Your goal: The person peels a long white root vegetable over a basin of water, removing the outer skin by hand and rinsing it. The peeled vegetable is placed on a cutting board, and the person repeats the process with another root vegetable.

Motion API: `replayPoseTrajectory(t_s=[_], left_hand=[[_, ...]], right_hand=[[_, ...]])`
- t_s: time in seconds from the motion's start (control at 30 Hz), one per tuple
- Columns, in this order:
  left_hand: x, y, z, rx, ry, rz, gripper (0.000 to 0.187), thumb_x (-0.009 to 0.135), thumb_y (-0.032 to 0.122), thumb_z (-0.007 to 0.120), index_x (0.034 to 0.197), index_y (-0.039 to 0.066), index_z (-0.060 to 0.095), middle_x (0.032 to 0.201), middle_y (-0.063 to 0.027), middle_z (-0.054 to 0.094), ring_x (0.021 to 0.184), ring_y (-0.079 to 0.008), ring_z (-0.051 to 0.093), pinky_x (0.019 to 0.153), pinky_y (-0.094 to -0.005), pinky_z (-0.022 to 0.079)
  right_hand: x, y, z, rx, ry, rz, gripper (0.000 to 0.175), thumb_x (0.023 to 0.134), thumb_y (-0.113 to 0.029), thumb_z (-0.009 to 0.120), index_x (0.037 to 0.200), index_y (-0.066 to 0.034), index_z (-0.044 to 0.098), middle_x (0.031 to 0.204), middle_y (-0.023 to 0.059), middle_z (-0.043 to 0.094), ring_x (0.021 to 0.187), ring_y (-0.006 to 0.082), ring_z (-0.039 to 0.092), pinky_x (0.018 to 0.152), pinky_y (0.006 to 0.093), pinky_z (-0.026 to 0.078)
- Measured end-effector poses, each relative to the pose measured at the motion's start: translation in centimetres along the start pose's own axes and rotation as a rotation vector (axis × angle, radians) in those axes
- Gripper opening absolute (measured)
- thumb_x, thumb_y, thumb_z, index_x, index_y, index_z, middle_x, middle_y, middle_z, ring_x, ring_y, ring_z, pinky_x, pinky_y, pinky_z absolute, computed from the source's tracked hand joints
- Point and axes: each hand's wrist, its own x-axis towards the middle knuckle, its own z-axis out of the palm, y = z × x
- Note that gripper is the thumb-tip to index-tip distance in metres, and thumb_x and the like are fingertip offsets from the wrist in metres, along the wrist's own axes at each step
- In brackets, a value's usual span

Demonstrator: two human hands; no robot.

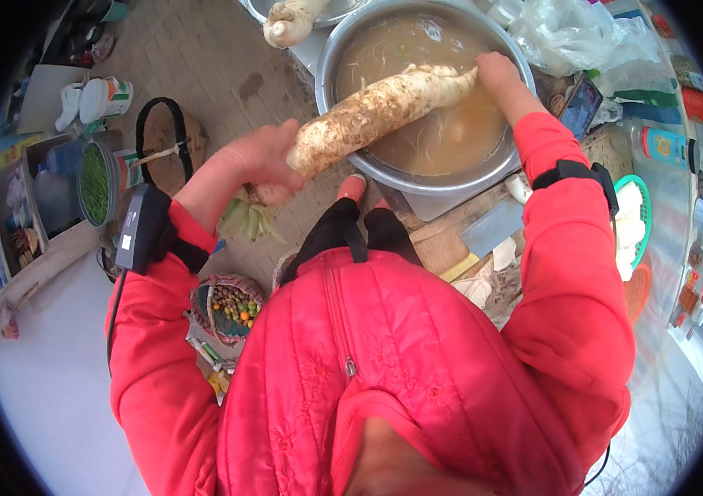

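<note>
A long white radish (pixel 370 118), streaked with brown soil, lies slantwise over a metal basin (pixel 322 80). My left hand (pixel 268 155) grips its thick end, outside the basin's near left rim. At the thin root end, my right hand (pixel 500 77) holds the tip above the basin's right side. Cloudy brown water (pixel 444 146) fills much of the basin, with thin root strands floating in it. Part of the water is hidden beneath the radish.
A cleaver (pixel 494 226) rests on a wooden board (pixel 438 242) below the basin. Another radish (pixel 289 25) lies at the top. A basket of small fruits (pixel 227 304) and cut leaf stalks (pixel 249 220) are on the floor. A green basket (pixel 644 217) holds white pieces at right.
</note>
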Motion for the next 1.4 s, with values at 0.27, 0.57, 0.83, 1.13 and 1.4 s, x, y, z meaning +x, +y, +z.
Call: replayPoseTrajectory(t_s=[0.27, 0.57, 0.83, 1.13, 1.4], left_hand=[[0.0, 0.6, -0.1, 0.036, 0.009, -0.037, 0.071, 0.063, 0.034, 0.082, 0.110, -0.003, 0.045, 0.103, -0.0272, 0.064, 0.102, -0.0410, 0.062, 0.087, -0.0435, 0.049], [-0.1, 0.5, 0.1, 0.108, 0.052, -0.006, 0.070, 0.063, 0.036, 0.081, 0.109, -0.003, 0.045, 0.100, -0.0274, 0.064, 0.099, -0.0420, 0.062, 0.086, -0.0444, 0.050], [-0.4, 0.7, 0.2, 0.175, 0.126, 0.028, 0.066, 0.062, 0.032, 0.080, 0.103, -0.004, 0.043, 0.093, -0.0279, 0.064, 0.095, -0.0440, 0.062, 0.082, -0.0463, 0.050], [-0.4, 1.0, 1.0, 0.241, 0.176, 0.019, 0.063, 0.062, 0.028, 0.079, 0.102, -0.004, 0.043, 0.092, -0.0269, 0.063, 0.094, -0.0429, 0.062, 0.082, -0.0462, 0.050], [-0.6, 0.8, 0.8, 0.251, 0.187, 0.038, 0.064, 0.061, 0.030, 0.078, 0.105, -0.003, 0.044, 0.090, -0.0252, 0.064, 0.090, -0.0430, 0.063, 0.080, -0.0474, 0.050]], right_hand=[[2.5, 1.7, 3.7, 0.344, -0.241, 0.357, 0.027, 0.084, -0.011, 0.053, 0.068, -0.0010, 0.071, 0.067, 0.0166, 0.069, 0.066, 0.0283, 0.071, 0.071, 0.0381, 0.057], [7.9, 7.1, 7.9, -0.194, -0.578, -0.239, 0.023, 0.089, -0.017, 0.057, 0.093, 0.0040, 0.066, 0.083, 0.0173, 0.070, 0.064, 0.0265, 0.069, 0.055, 0.0359, 0.057], [4.6, 2.0, 1.9, -0.125, -0.154, 0.016, 0.027, 0.086, -0.026, 0.059, 0.094, -0.0054, 0.075, 0.103, 0.0183, 0.071, 0.099, 0.0287, 0.069, 0.084, 0.0404, 0.055], [1.3, -4.4, -1.9, -0.281, -0.156, 0.037, 0.028, 0.089, -0.021, 0.054, 0.102, -0.0099, 0.075, 0.107, 0.0122, 0.072, 0.103, 0.0285, 0.068, 0.087, 0.0407, 0.054], [1.8, 1.0, -1.6, 0.222, -0.340, 0.187, 0.027, 0.091, -0.017, 0.054, 0.099, 0.0060, 0.065, 0.092, 0.0234, 0.069, 0.065, 0.0296, 0.067, 0.052, 0.0395, 0.053]])
